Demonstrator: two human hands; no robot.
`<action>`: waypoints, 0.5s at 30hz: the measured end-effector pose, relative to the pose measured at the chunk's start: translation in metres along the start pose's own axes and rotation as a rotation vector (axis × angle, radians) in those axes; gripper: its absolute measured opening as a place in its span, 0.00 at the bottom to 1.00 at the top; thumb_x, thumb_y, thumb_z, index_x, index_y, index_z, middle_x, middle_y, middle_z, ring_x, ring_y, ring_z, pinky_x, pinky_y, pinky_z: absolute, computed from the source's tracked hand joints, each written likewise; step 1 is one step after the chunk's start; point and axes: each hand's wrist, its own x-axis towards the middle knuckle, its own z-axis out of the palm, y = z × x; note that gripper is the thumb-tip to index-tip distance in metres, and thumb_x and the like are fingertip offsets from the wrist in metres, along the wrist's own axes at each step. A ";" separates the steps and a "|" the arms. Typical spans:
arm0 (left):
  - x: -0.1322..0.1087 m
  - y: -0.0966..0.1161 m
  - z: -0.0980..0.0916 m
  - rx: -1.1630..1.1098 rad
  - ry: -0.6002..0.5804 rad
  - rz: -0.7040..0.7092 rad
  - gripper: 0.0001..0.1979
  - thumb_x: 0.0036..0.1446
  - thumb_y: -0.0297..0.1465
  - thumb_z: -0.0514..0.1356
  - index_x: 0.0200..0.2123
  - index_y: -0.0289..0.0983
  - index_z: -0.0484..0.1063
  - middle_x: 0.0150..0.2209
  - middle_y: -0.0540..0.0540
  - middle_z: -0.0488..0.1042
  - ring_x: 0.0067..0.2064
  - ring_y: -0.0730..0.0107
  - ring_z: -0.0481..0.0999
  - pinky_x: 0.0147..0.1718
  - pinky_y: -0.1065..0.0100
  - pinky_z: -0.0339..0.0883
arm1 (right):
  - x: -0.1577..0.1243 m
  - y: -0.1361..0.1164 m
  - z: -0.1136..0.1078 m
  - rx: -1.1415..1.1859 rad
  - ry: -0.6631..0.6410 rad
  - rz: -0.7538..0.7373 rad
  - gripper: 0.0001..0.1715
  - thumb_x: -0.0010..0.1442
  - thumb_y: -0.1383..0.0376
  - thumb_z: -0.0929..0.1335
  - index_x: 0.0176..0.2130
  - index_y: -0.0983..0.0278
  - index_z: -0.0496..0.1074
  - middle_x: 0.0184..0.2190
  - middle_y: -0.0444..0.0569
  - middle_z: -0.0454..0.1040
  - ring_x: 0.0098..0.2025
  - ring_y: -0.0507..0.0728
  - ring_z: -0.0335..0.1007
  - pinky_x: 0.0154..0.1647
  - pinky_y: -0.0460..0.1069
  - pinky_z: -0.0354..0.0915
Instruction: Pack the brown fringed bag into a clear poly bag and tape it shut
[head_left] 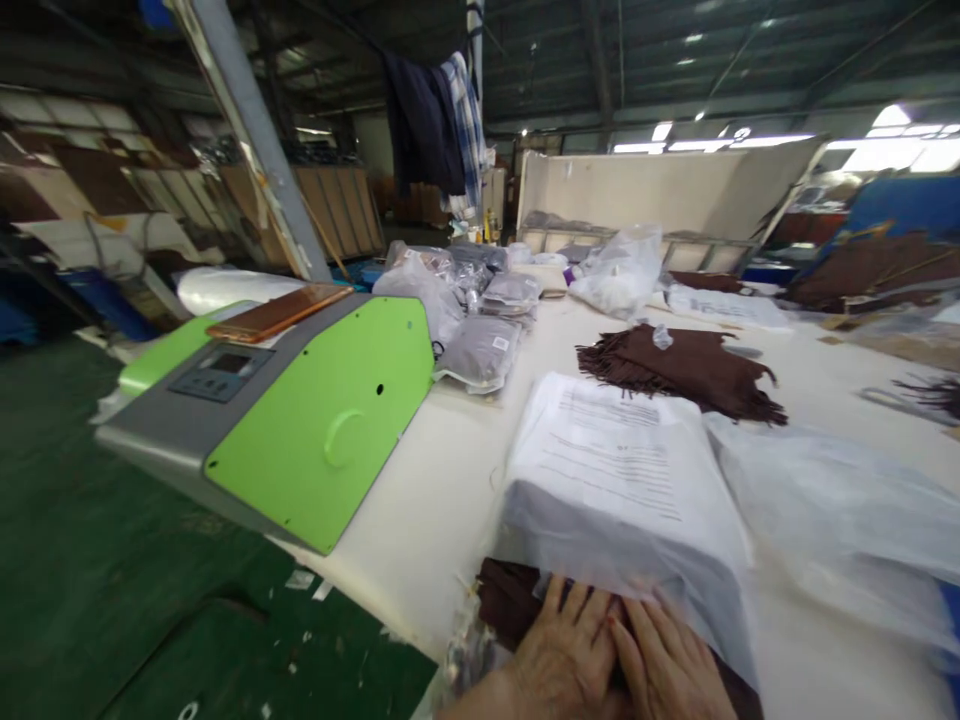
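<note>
A white translucent plastic bag (622,460) with printed lines of text lies on the table in front of me. Dark brown folded fabric (506,600) shows at the bag's near end, partly covered by the film. My left hand (562,645) rests flat on this fabric at the bag's edge, fingers stretched forward. Beside it, almost touching, my right hand (667,650) also lies flat with fingers extended. Its fingertips meet the edge of the film; whether they are under it I cannot tell. Neither hand is wrapped round anything.
A brown fringed scarf (682,370) lies beyond the bag. More clear plastic film (832,520) spreads to the right. On the left stands a green and grey machine (322,430) with a phone-like brown object (277,312) on top. Bagged grey items (480,350) are piled behind it.
</note>
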 end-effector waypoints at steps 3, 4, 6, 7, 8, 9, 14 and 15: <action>-0.013 -0.007 -0.020 -0.037 0.117 0.050 0.23 0.59 0.42 0.51 0.51 0.32 0.65 0.53 0.41 0.70 0.59 0.60 0.60 0.57 0.57 0.56 | -0.006 0.000 0.007 -0.019 -0.035 0.027 0.18 0.62 0.65 0.56 0.35 0.61 0.73 0.38 0.52 0.77 0.42 0.60 0.70 0.41 0.54 0.62; -0.021 -0.012 -0.030 -0.051 0.170 0.038 0.18 0.59 0.38 0.52 0.48 0.33 0.66 0.49 0.43 0.73 0.56 0.63 0.65 0.55 0.60 0.59 | -0.009 -0.001 0.008 -0.015 -0.056 0.042 0.19 0.62 0.64 0.56 0.35 0.62 0.73 0.38 0.53 0.77 0.43 0.60 0.70 0.42 0.53 0.62; -0.042 -0.024 -0.053 -0.073 0.236 -0.089 0.13 0.60 0.30 0.51 0.46 0.35 0.67 0.42 0.44 0.76 0.48 0.68 0.72 0.49 0.66 0.65 | -0.014 -0.004 0.010 0.004 -0.089 0.083 0.20 0.63 0.64 0.55 0.36 0.64 0.73 0.41 0.54 0.76 0.45 0.60 0.69 0.44 0.53 0.62; -0.054 -0.032 -0.063 -0.062 0.232 -0.218 0.13 0.60 0.28 0.50 0.47 0.35 0.66 0.40 0.42 0.75 0.45 0.68 0.73 0.46 0.67 0.67 | -0.015 -0.006 0.011 0.017 -0.100 0.107 0.20 0.63 0.64 0.55 0.38 0.65 0.73 0.41 0.54 0.76 0.46 0.61 0.69 0.45 0.54 0.62; -0.067 -0.038 -0.073 -0.058 0.228 -0.356 0.12 0.60 0.28 0.49 0.46 0.35 0.66 0.39 0.41 0.75 0.43 0.68 0.74 0.43 0.68 0.69 | -0.016 -0.007 0.011 0.033 -0.108 0.134 0.21 0.63 0.64 0.54 0.40 0.65 0.72 0.42 0.55 0.75 0.47 0.61 0.69 0.45 0.54 0.62; -0.080 -0.044 -0.080 -0.060 0.215 -0.462 0.11 0.60 0.30 0.50 0.44 0.35 0.67 0.38 0.42 0.75 0.41 0.68 0.75 0.40 0.68 0.70 | -0.016 -0.009 0.012 0.047 -0.109 0.164 0.21 0.63 0.63 0.54 0.42 0.66 0.72 0.42 0.55 0.75 0.47 0.62 0.68 0.46 0.55 0.62; -0.128 -0.039 -0.083 -0.239 -0.021 -0.865 0.05 0.54 0.33 0.57 0.35 0.40 0.66 0.30 0.49 0.73 0.31 0.71 0.74 0.31 0.72 0.70 | -0.011 -0.014 0.014 0.097 -0.047 0.276 0.23 0.63 0.61 0.55 0.48 0.73 0.67 0.42 0.60 0.75 0.46 0.64 0.69 0.44 0.56 0.62; -0.133 -0.033 -0.078 -0.267 -0.053 -0.930 0.05 0.52 0.32 0.57 0.35 0.40 0.66 0.29 0.50 0.73 0.31 0.72 0.74 0.31 0.72 0.69 | -0.010 -0.015 0.013 0.107 -0.048 0.273 0.23 0.63 0.61 0.55 0.49 0.72 0.66 0.43 0.60 0.74 0.46 0.64 0.69 0.45 0.56 0.62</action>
